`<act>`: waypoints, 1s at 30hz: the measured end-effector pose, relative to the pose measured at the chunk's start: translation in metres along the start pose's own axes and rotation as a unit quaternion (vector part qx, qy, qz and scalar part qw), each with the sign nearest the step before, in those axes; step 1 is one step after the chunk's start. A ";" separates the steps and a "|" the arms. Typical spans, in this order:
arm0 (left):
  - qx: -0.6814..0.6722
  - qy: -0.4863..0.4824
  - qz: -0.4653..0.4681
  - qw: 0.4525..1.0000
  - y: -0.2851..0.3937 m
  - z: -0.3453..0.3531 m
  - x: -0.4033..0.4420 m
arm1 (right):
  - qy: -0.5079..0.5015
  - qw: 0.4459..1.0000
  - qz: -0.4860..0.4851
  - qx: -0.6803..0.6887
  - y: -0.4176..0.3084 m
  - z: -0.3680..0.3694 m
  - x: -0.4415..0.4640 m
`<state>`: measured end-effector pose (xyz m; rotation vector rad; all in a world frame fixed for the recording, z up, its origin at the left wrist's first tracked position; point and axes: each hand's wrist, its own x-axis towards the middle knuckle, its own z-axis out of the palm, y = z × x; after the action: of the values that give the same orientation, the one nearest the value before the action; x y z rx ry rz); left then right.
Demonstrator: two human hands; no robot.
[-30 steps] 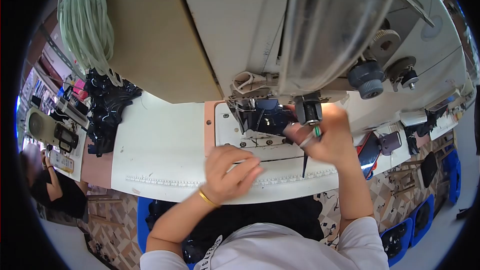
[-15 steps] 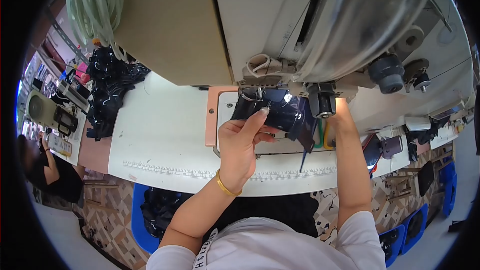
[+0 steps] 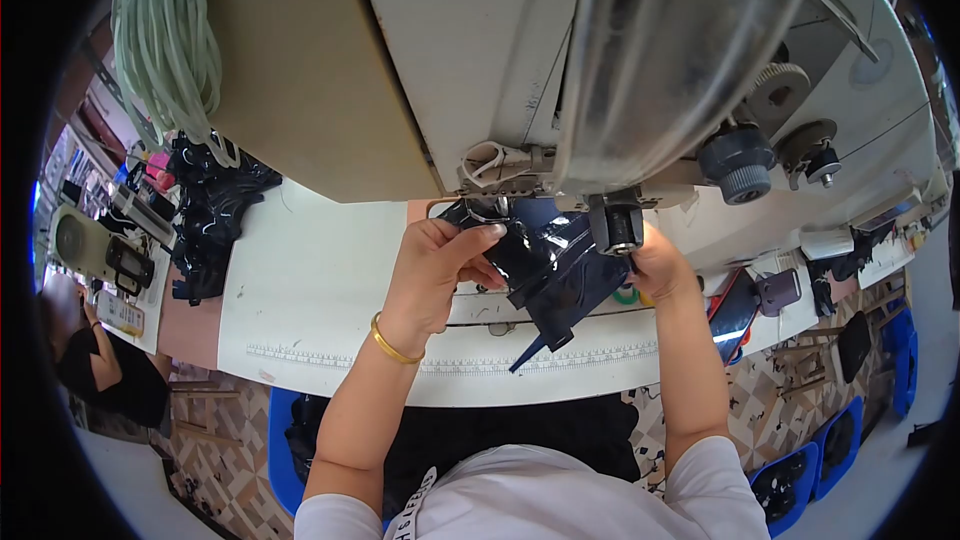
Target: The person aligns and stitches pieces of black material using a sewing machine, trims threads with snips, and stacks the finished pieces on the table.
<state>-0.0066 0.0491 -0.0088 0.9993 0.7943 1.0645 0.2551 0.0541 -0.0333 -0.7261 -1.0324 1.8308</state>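
Note:
A piece of shiny black material [image 3: 565, 285] lies under the head of a sewing machine [image 3: 480, 30], with a narrow strip hanging toward me over the table. My left hand [image 3: 440, 265] pinches its left edge between thumb and fingers, just in front of the needle area. On the other side, my right hand [image 3: 660, 262] has its fingers closed at the material's right edge, partly hidden behind the dark presser part [image 3: 617, 225]. The needle itself I cannot make out.
A ruler strip [image 3: 540, 365] runs along the front of the white table [image 3: 300, 290]. Glossy black pieces [image 3: 210, 210] are heaped at the left. Blue bins [image 3: 285, 450] stand below. Another person [image 3: 110, 370] sits at far left. A phone-like dark slab [image 3: 735, 310] lies at right.
My left hand has moved left, drawing the material's left edge with it. The right hand has come toward me and shows more. More of the black material now spreads toward the front.

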 end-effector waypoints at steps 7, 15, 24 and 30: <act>-0.038 0.025 -0.023 0.999 0.003 0.025 -0.013 | 0.011 0.995 -0.094 0.039 -0.013 0.033 -0.003; 0.035 0.005 -0.002 0.999 -0.001 0.015 -0.008 | 0.150 0.972 -0.170 -0.059 -0.004 0.041 -0.005; 0.060 -0.016 0.021 0.998 0.006 -0.002 0.011 | 0.212 0.933 -0.209 -0.202 0.015 0.060 -0.014; 0.055 -0.038 -0.021 0.998 0.015 -0.017 0.028 | 0.239 0.916 -0.241 -0.215 0.030 0.068 -0.011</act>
<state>-0.0188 0.0825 -0.0022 1.1051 0.8156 0.9493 0.1931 0.0118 -0.0255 -1.0096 -1.1594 0.9422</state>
